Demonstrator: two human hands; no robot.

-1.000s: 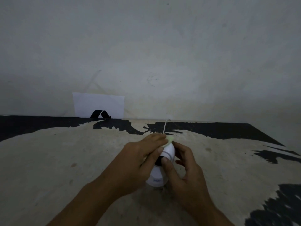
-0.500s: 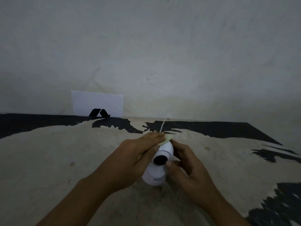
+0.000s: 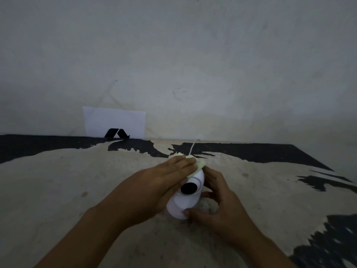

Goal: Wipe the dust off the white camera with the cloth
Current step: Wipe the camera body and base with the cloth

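A small white camera [image 3: 183, 205] with a round black lens [image 3: 188, 188] stands on the worn table, lens toward me. My left hand [image 3: 154, 186] lies over its top with fingers pressed flat on a pale green cloth [image 3: 198, 166], which covers the top of the camera's head. My right hand [image 3: 218, 206] wraps the camera's right side, thumb on the base at the front. A thin white cable [image 3: 193, 147] runs from behind the camera toward the wall.
The table [image 3: 77, 190] is beige with peeled black patches along the back and right. A white paper card with a black logo [image 3: 115, 122] leans on the grey wall at the back left.
My left hand has slid the cloth back over the top of the camera, uncovering the lens. My right thumb has dropped from the lens area to the base.
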